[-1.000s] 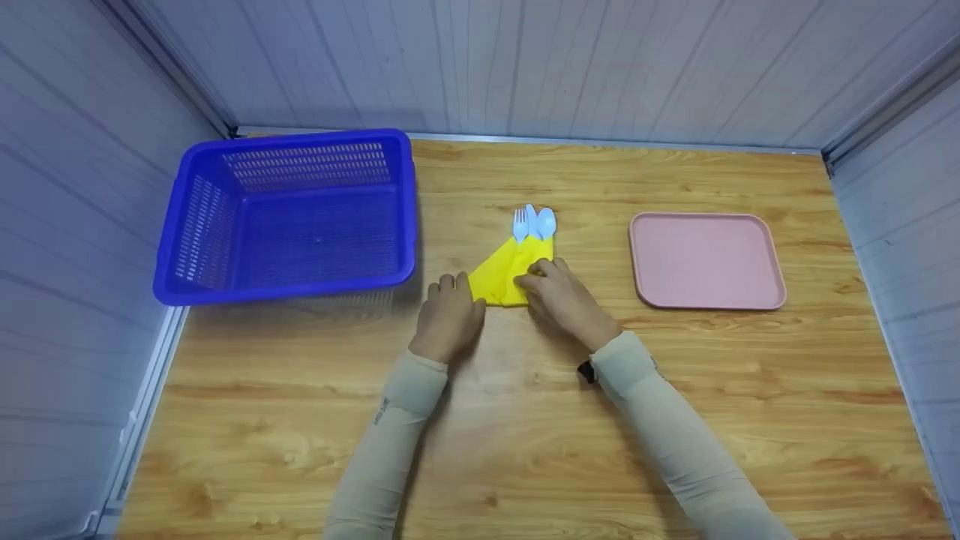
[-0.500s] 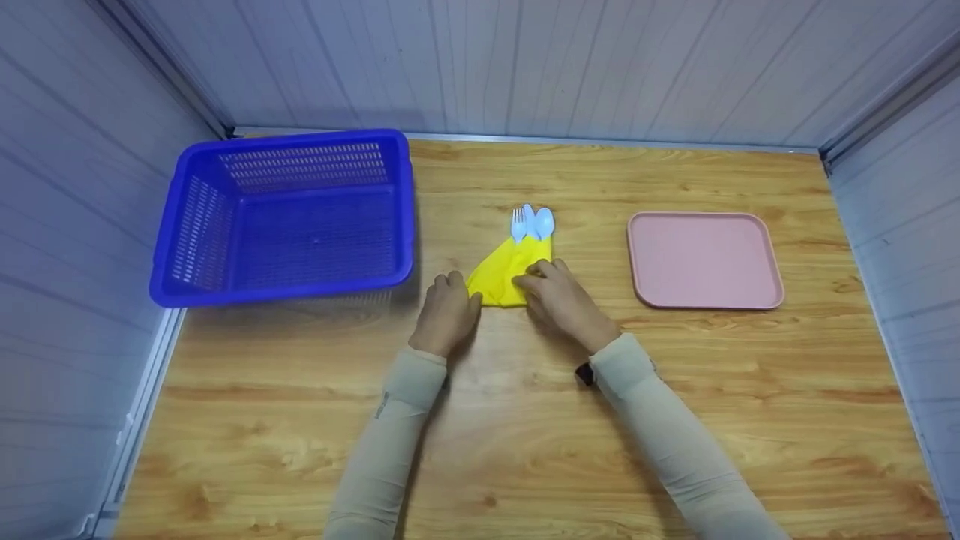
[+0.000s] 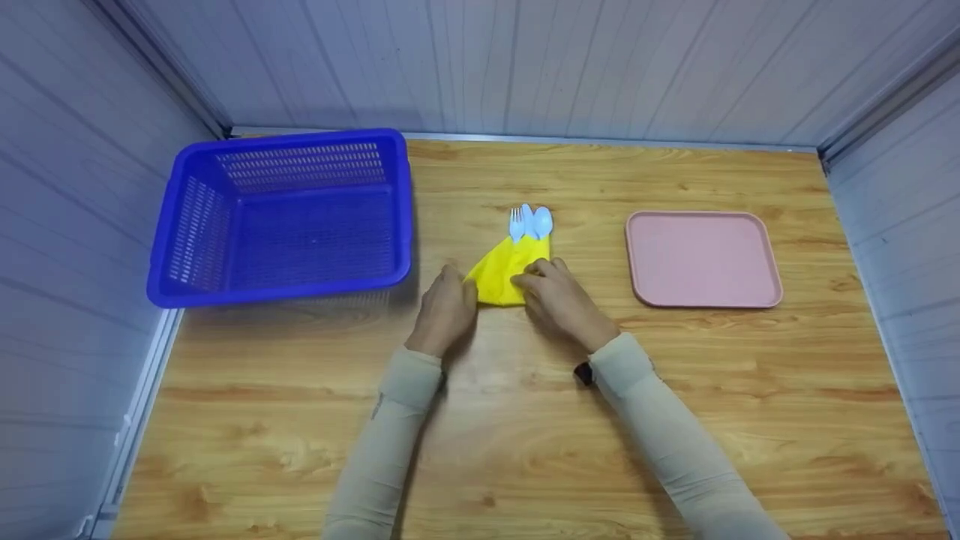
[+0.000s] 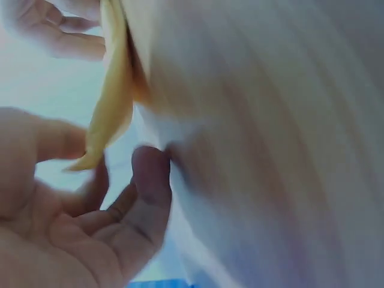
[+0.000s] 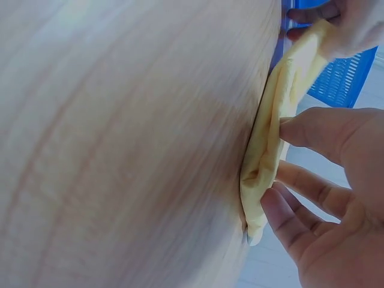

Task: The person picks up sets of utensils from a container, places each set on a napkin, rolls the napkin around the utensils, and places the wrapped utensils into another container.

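A folded yellow cloth napkin [image 3: 498,271] lies on the wooden table, with a pale fork [image 3: 517,225], a knife [image 3: 528,217] and a spoon [image 3: 543,220] sticking out of its far end. At the napkin's left corner, my left hand [image 3: 444,309] pinches the cloth between thumb and finger. The left wrist view has this corner of the napkin [image 4: 113,90] raised off the table. My right hand [image 3: 561,301] presses its fingertips on the napkin's right part. Spread thumb and fingers [image 5: 318,135] touch the cloth in the right wrist view. The cutlery handles are hidden inside the napkin.
A blue plastic basket [image 3: 406,217] stands at the left, with nothing seen inside. To the right lies a pink tray [image 3: 705,259]. Pale panel walls [image 3: 480,67] close off the table at the back and both sides.
The left hand's fingers have drawn together on the napkin's left corner, which now looks lifted a little. The right hand has stayed in place on the cloth.
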A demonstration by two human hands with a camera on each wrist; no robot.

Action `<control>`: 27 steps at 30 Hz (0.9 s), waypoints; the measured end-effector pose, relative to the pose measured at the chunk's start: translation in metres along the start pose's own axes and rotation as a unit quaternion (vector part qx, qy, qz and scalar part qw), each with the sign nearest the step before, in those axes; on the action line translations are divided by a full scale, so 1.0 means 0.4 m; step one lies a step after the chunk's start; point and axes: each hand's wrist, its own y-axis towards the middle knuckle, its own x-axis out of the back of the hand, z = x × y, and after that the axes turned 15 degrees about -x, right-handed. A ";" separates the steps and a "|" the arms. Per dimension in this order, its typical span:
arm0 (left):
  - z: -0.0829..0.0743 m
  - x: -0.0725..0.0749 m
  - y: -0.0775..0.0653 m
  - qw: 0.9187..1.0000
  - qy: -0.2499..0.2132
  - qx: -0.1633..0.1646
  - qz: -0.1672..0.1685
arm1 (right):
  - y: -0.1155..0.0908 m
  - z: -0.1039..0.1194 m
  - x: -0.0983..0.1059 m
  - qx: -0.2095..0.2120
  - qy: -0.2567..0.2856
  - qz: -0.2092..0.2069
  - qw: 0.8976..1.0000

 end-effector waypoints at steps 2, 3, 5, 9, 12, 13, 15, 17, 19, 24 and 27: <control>-0.006 -0.001 -0.001 0.999 -0.052 0.008 -0.013 | 0.001 0.001 0.000 -0.004 0.000 0.003 1.000; -0.010 -0.003 -0.002 0.997 -0.075 0.011 -0.021 | 0.001 0.001 0.001 -0.006 0.000 0.005 1.000; -0.017 -0.010 -0.005 0.991 -0.129 0.023 -0.030 | 0.001 0.002 0.002 -0.011 -0.001 0.010 1.000; -0.031 -0.030 -0.014 0.968 -0.239 0.058 -0.057 | 0.001 0.003 0.005 -0.014 -0.002 0.014 1.000; -0.040 -0.043 -0.018 0.951 -0.292 0.074 -0.073 | 0.000 0.002 0.007 -0.014 -0.001 0.014 1.000; -0.042 -0.047 -0.019 0.948 -0.301 0.074 -0.075 | 0.000 0.002 0.007 -0.013 -0.002 0.015 1.000; -0.044 -0.053 -0.020 0.950 -0.298 0.063 -0.075 | 0.001 0.001 0.008 -0.014 0.001 0.015 1.000; -0.042 -0.060 -0.020 0.957 -0.276 0.049 -0.077 | 0.001 0.001 0.010 -0.017 0.006 0.015 1.000; -0.038 -0.065 -0.020 0.965 -0.246 0.035 -0.084 | 0.002 0.001 0.010 -0.018 0.010 0.018 1.000; -0.037 -0.070 -0.021 0.977 -0.189 0.012 -0.097 | 0.004 0.001 0.010 -0.014 0.011 0.022 1.000; -0.044 -0.069 -0.020 0.982 -0.166 -0.006 -0.091 | 0.005 0.002 0.010 -0.011 0.010 0.016 1.000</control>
